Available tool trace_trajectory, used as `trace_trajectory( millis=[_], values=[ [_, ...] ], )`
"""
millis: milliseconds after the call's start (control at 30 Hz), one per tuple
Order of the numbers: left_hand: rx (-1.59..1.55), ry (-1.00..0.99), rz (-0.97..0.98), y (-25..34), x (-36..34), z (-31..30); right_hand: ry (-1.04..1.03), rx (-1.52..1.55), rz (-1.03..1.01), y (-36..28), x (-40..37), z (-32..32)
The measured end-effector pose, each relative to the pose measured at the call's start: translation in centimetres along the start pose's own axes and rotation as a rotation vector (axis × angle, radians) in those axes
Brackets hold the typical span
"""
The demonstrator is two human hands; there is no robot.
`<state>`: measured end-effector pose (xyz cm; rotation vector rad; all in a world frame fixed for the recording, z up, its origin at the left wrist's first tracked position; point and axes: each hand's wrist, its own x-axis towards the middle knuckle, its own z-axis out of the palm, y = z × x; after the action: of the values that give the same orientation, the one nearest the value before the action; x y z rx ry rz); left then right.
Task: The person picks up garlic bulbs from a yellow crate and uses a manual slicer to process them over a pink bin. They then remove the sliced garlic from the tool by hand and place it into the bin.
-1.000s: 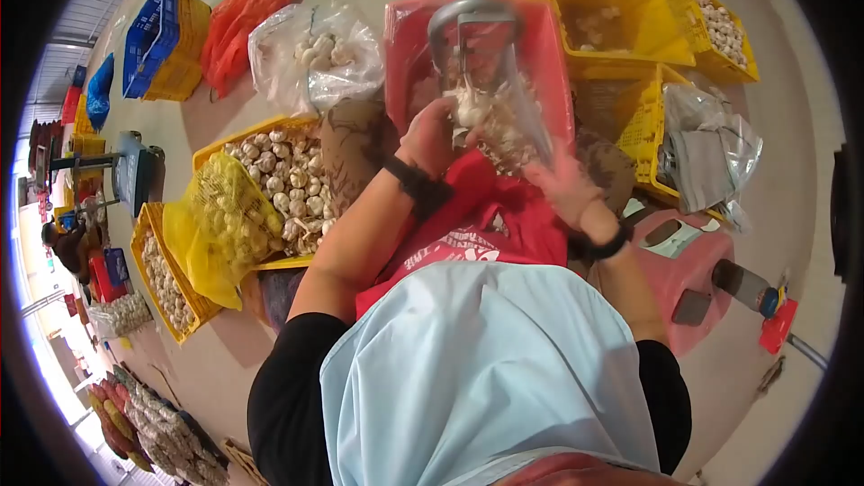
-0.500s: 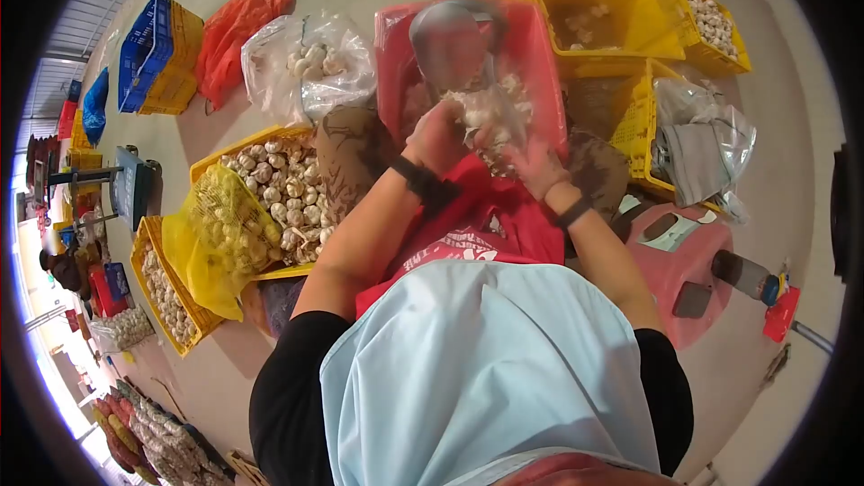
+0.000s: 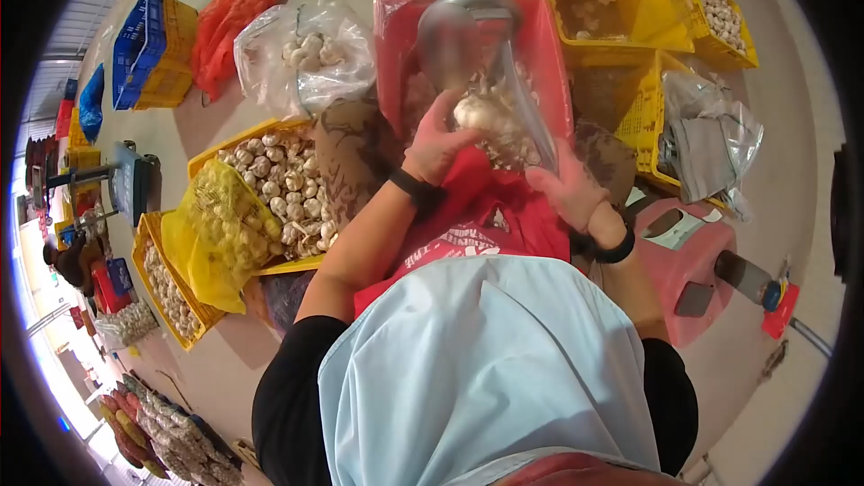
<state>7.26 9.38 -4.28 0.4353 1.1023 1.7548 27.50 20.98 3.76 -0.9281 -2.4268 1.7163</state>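
My left hand [image 3: 438,146] pinches a white garlic bulb [image 3: 483,113] between thumb and finger above a red plastic tub [image 3: 391,45]. My right hand [image 3: 576,187] is to the right of the bulb, thumb and fingers closed around the lower end of a long grey strip [image 3: 526,99]. This strip runs up to a rounded grey hoop [image 3: 468,5] over the tub; its middle is blurred, and I cannot make out what the whole piece is. Beneath the hands, loose garlic [image 3: 513,146] and skins lie in the tub, partly hidden. Red cloth covers my lap.
On the left stand a yellow crate of garlic bulbs [image 3: 288,189], a yellow net bag [image 3: 225,225] and a clear plastic bag [image 3: 310,54]. Yellow crates [image 3: 621,0] stand at the upper right. A pink plastic stool [image 3: 679,261] is beside my right arm.
My right hand has moved right and down, away from the left hand, and the grey strip's lower end has shifted with it. The bulb in my left hand now shows clearly.
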Motion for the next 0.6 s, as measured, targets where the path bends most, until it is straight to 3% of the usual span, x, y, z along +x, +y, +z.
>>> trace_trajectory(
  millis=[167, 267, 367, 433, 467, 533, 600],
  values=[
    [-0.077, -0.105, -0.147, 2.1, 0.9, 1.0, 0.016, -0.024, 0.052, -0.7, 0.0, 0.2],
    [-0.234, -0.138, -0.114, 2.6, 0.7, 1.6, -0.004, 0.021, 0.122, -0.6, 0.3, 0.3],
    [-0.169, -0.068, -0.095, 1.5, 1.3, 1.0, -0.046, -0.06, 0.177, -1.1, -0.1, -0.3],
    [0.194, -0.148, -0.057, -0.4, 2.1, -1.4, -0.092, -0.2, 0.165, -2.3, -0.8, -1.9],
    [0.376, -0.19, -0.045, -0.9, 2.1, -2.4, -0.14, -0.042, 0.287, -3.8, -0.7, -2.6],
    [0.144, -0.234, -0.166, 0.7, 1.1, -2.0, -0.222, 0.279, 0.531, -6.4, -0.8, -3.8],
    [-0.109, -0.375, -0.232, 2.8, 1.2, -1.3, -0.185, 0.261, 0.411, -3.8, -0.8, -2.6]
  ],
)
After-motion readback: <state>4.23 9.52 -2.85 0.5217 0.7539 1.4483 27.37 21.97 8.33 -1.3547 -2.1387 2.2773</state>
